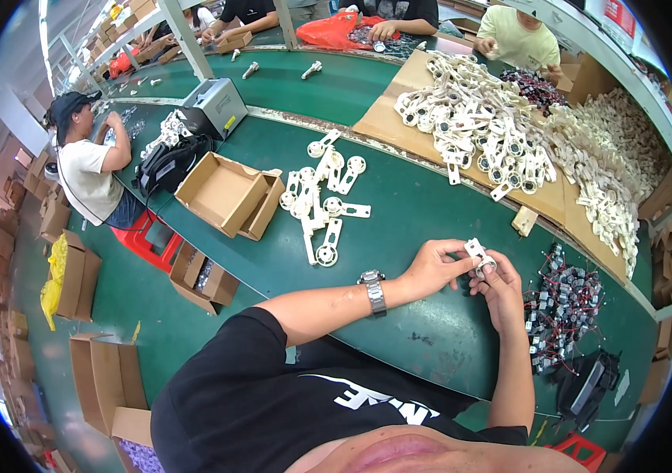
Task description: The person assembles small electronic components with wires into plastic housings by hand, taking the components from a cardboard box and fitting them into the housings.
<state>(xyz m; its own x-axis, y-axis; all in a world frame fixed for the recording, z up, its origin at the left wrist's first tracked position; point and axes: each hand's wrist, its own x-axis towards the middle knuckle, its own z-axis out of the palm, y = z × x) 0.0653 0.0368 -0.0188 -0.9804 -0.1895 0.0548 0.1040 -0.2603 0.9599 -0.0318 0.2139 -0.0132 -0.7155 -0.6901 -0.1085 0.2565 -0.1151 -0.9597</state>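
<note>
Head view showed the person's two hands meeting over a green table, both closed on one small white plastic part. Left hand, with a metal wristwatch on its wrist, pinched the part from the left between thumb and fingertips. Right hand gripped the same part from below and from the right, its fingers curled around a small round metal piece at the part's lower end (what that piece was, I could not tell). The part was held just above the table surface, near the table's front edge, not resting on it.

Just to the right of the hands lay a heap of small dark motors with red wires, and beyond that, at the table's corner, a black tool. To the left of the hands, well apart, a loose cluster of white plastic arms with round ends lay on the green surface, and beside it an open cardboard box. Farther back, a sheet of cardboard carried a big pile of white parts of the same kind, spreading toward the right rim.

A seated person in a white shirt worked at the left end of the table, and other people sat along the far side.
</note>
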